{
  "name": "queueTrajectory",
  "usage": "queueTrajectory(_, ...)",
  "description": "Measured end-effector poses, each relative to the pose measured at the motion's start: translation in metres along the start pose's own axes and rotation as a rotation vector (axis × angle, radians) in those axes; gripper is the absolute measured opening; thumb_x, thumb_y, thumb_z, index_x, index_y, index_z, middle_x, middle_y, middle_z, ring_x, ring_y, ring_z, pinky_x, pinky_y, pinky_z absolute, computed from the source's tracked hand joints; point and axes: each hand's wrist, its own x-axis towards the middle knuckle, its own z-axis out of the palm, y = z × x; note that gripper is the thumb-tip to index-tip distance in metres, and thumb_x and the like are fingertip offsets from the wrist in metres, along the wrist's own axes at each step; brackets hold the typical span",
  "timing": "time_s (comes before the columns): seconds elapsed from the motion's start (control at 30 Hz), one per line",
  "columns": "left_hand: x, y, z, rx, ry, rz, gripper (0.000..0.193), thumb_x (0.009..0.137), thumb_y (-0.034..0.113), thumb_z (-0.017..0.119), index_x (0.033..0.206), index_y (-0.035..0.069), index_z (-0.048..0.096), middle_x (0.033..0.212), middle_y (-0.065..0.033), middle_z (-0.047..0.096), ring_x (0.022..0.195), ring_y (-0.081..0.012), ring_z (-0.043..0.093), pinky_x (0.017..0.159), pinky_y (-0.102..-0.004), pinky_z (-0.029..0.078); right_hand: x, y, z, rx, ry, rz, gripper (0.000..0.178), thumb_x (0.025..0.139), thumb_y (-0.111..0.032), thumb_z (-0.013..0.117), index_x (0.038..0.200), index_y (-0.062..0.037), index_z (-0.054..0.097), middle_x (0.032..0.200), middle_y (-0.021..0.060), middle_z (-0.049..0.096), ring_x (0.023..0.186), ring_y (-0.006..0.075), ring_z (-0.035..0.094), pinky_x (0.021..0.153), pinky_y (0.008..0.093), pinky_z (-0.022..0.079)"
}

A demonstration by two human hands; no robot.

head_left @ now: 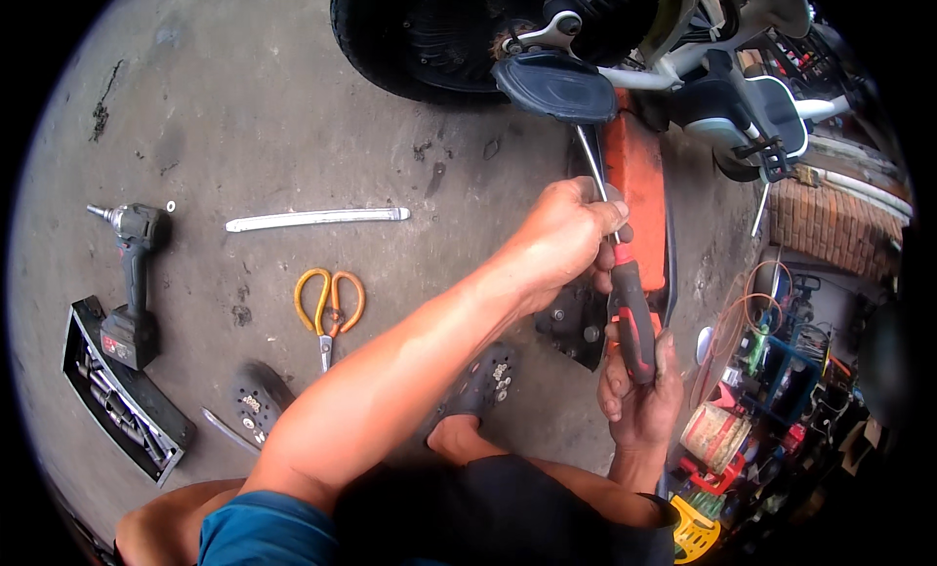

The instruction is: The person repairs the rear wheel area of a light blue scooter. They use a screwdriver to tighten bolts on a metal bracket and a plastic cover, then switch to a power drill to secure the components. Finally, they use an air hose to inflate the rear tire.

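Note:
A screwdriver with a black and red handle points away from me, between my hands. My left hand is closed round its metal shaft. Lower down, my right hand holds the handle from below with curled fingers. The shaft runs up to a dark oval footrest-like pad on the vehicle, and its tip is hidden there. Beyond the pad is a black tyre beside white frame tubes. An orange metal beam stands right next to the shaft.
On the concrete floor lie a tyre lever-like metal bar, orange-handled scissors and a cordless impact wrench. A black tray holds several sockets. To the right are stacked bricks, a dirty bucket and cluttered tools.

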Motion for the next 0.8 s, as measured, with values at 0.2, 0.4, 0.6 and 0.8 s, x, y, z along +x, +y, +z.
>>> queueTrajectory(0.2, 0.002, 0.007, -0.002, 0.083, 0.018, -0.033, 0.019, 0.093, 0.012, 0.060, 0.090, -0.007, 0.058, 0.071, -0.0129, 0.062, 0.047, -0.0150, 0.057, 0.043, -0.0284, 0.049, 0.003, 0.025, 0.014, -0.944, 0.312, -0.809, 0.079, 0.090, -0.063, 0.053, 0.127, 0.0064, 0.046, 0.083, 0.0078, 0.059, 0.066, 0.0154, 0.054, 0.061, 0.0234, 0.044)
queueTrajectory(0.4, -0.002, 0.010, 0.005, 0.071, 0.060, -0.021, 0.019, 0.092, 0.012, 0.062, 0.088, -0.006, 0.058, 0.076, -0.0147, 0.063, 0.049, -0.0146, 0.058, 0.041, -0.0282, 0.049, 0.002, 0.000, -0.013, 0.076, -0.255, 0.136, 0.071, 0.098, -0.062, 0.035, 0.118, 0.0046, 0.050, 0.077, 0.0074, 0.057, 0.064, 0.0127, 0.054, 0.052, 0.0229, 0.040)
queueTrajectory(0.6, 0.007, 0.019, -0.006, 0.092, 0.045, -0.036, 0.017, 0.092, 0.011, 0.061, 0.090, -0.006, 0.059, 0.084, -0.0144, 0.064, 0.054, -0.0142, 0.059, 0.043, -0.0275, 0.050, -0.010, 0.010, 0.011, -0.635, 0.170, -0.592, 0.071, 0.087, -0.052, 0.067, 0.125, 0.0028, 0.044, 0.099, 0.0092, 0.056, 0.071, 0.0105, 0.053, 0.054, 0.0225, 0.041)
queueTrajectory(0.8, 0.004, 0.013, -0.002, 0.150, 0.039, -0.026, 0.015, 0.092, 0.011, 0.060, 0.090, -0.004, 0.060, 0.078, -0.0117, 0.063, 0.053, -0.0135, 0.057, 0.047, -0.0277, 0.051, -0.011, 0.005, 0.017, -0.315, 0.163, -0.278, 0.048, 0.098, -0.043, 0.052, 0.116, 0.0018, 0.052, 0.075, 0.0072, 0.057, 0.057, 0.0096, 0.052, 0.047, 0.0210, 0.038)
